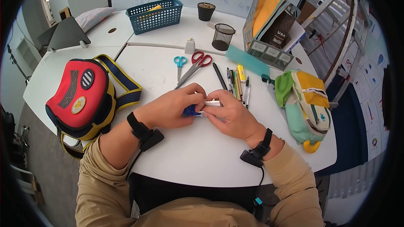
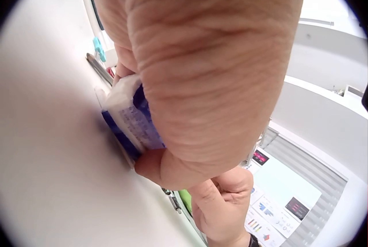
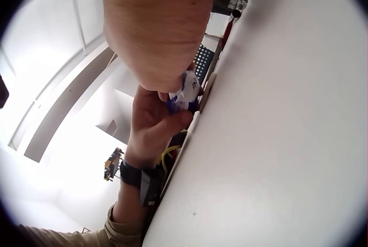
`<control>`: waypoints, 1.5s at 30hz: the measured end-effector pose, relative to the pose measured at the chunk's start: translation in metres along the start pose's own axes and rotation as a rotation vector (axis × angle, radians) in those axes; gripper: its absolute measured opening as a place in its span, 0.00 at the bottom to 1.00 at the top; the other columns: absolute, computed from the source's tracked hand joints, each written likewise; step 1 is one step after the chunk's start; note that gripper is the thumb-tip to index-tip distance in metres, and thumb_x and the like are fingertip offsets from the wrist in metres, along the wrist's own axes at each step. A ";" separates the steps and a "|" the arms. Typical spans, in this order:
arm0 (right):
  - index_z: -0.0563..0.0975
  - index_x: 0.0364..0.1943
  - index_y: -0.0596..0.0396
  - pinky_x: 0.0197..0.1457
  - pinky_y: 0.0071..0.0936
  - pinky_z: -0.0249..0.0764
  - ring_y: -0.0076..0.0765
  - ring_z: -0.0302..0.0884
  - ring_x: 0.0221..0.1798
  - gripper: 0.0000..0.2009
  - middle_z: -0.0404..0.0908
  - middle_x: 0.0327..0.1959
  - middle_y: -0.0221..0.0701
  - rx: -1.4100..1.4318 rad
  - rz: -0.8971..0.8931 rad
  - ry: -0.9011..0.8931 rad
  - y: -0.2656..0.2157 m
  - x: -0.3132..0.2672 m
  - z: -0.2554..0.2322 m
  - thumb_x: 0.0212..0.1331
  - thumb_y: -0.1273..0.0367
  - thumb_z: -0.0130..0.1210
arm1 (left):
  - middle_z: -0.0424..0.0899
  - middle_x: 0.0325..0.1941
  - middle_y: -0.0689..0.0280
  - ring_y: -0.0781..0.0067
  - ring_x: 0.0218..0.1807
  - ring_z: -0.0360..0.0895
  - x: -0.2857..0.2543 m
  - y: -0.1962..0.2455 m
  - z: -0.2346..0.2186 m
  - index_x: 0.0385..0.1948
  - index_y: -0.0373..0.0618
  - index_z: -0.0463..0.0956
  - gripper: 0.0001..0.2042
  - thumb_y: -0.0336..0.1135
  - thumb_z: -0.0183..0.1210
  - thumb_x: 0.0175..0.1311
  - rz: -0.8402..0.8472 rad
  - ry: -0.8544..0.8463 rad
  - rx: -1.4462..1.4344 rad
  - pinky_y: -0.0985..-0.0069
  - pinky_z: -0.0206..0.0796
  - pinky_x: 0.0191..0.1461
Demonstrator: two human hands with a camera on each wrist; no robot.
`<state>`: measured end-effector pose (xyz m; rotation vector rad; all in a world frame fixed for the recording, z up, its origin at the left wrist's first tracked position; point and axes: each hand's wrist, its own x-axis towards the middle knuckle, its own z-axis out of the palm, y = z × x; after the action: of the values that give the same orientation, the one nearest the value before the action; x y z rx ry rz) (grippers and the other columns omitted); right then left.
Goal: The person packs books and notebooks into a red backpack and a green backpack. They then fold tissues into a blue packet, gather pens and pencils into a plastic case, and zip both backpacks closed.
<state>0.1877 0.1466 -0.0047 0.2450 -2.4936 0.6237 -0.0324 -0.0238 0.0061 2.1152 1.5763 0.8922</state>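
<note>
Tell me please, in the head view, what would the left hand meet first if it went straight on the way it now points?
Probably the right hand, just past the packet that the left hand holds; exact depth is unclear.

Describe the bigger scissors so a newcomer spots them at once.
On the white table, find the red backpack at the person's left. Right of it, just beyond the left hand, lie the red-handled scissors. Their colour and larger size set them apart from the teal-handled scissors alongside.
</note>
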 end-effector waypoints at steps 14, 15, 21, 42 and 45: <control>0.91 0.56 0.58 0.62 0.35 0.84 0.46 0.86 0.62 0.10 0.84 0.61 0.41 0.222 0.155 0.038 0.003 -0.003 0.002 0.74 0.77 0.68 | 0.77 0.70 0.51 0.47 0.69 0.79 0.001 -0.003 0.003 0.57 0.44 0.69 0.27 0.23 0.73 0.58 -0.035 0.062 -0.102 0.61 0.72 0.76; 0.91 0.56 0.58 0.62 0.34 0.84 0.45 0.86 0.62 0.11 0.84 0.61 0.41 0.220 0.155 0.038 0.003 -0.003 0.003 0.75 0.76 0.67 | 0.77 0.70 0.51 0.47 0.69 0.79 0.001 -0.003 0.004 0.58 0.44 0.69 0.28 0.23 0.73 0.58 -0.028 0.067 -0.103 0.61 0.72 0.76; 0.89 0.62 0.57 0.60 0.34 0.84 0.44 0.87 0.56 0.13 0.86 0.60 0.39 0.255 0.172 0.070 -0.001 -0.002 0.003 0.78 0.74 0.66 | 0.77 0.69 0.50 0.48 0.68 0.80 0.002 -0.006 0.008 0.61 0.42 0.67 0.30 0.23 0.73 0.58 -0.015 0.110 -0.089 0.61 0.72 0.76; 0.87 0.45 0.61 0.40 0.16 0.75 0.11 0.78 0.36 0.07 0.87 0.34 0.20 0.337 0.550 0.495 0.003 -0.003 0.014 0.79 0.70 0.72 | 0.78 0.67 0.50 0.51 0.67 0.82 0.002 -0.009 0.017 0.66 0.34 0.66 0.33 0.22 0.75 0.60 -0.129 0.284 -0.041 0.61 0.76 0.76; 0.87 0.45 0.61 0.40 0.15 0.76 0.11 0.79 0.36 0.07 0.87 0.35 0.21 0.406 0.569 0.496 0.005 -0.003 0.016 0.79 0.70 0.72 | 0.78 0.67 0.50 0.52 0.67 0.82 0.003 -0.009 0.019 0.66 0.34 0.66 0.34 0.22 0.75 0.59 -0.100 0.300 -0.046 0.61 0.76 0.76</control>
<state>0.1810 0.1437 -0.0205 -0.4439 -1.9225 1.2490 -0.0252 -0.0163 -0.0126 1.9212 1.7672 1.2443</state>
